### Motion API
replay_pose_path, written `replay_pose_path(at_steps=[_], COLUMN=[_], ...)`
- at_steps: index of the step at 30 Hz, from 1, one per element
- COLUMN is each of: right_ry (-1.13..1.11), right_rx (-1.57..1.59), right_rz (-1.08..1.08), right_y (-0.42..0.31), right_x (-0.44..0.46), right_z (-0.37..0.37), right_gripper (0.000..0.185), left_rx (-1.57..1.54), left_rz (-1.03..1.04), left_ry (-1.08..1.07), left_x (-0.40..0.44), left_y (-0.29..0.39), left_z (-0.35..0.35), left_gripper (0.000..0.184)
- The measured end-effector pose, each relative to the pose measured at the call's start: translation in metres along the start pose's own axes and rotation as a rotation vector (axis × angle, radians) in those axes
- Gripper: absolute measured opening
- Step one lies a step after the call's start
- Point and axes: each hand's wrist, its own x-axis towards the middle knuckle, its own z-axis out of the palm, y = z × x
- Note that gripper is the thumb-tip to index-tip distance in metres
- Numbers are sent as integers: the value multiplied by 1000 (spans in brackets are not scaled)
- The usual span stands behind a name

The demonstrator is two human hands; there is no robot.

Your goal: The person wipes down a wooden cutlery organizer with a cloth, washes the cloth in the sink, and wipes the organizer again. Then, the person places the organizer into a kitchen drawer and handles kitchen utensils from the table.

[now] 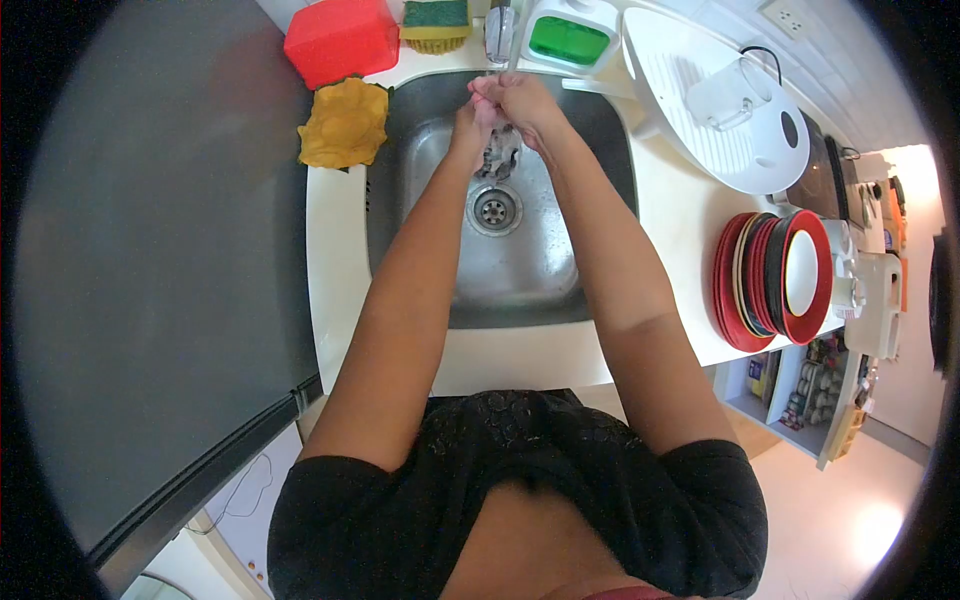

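The white table [470,360] carries a steel sink [520,285]. Over its far end, the left hand [481,116] and the right hand [529,103] touch each other, partly curled; I cannot tell if they grasp something. The faucet [499,36] is just beyond.

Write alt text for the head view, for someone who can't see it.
A person's left hand and right hand are together by the faucet, over a metal sink. A yellow cloth lies to the left; a white dish rack and stacked plates stand to the right.
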Motion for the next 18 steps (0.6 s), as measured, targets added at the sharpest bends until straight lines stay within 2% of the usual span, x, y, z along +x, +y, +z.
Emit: replay_pose_path(at_steps=[2,5,7,8,10,11,13,14,16,18], right_ry=[-33,-95,-103,-103,-162,-163,-111,-113,-136,-149], right_rx=[-35,-80,-93,-93,-146,-146,-159,-160,-135,-165], right_rz=[5,27,83,84,60,61,113,113,110,113], right_y=[1,-11,-15,-13,-7,-3,-9,-11,-12,-12], right_x=[1,-3,-7,-5,1,3,-1,-3,-6,-7], right_z=[-2,-1,0,0,-3,-6,-6,-4,-4,-5], right_gripper=[18,18,16,16,17,17,17,17,16,15], left_rx=[57,-40,96,96,54,54,453,452,972,1001], left_rz=[-35,-116,136,136,-68,-70,-47,-46,243,235], left_ry=[-32,71,-52,-52,-41,-39,-290,-288,-84,-119], left_x=[0,-13,-16,-15,-12,-14,-20,-22,-21,-16], left_y=[0,19,19,20,15,12,12,12,0,-4], left_z=[-4,4,3,4,2,-2,-7,-7,-12,-12], left_gripper=[18,19,27,27,28,28,34,34,42,40])
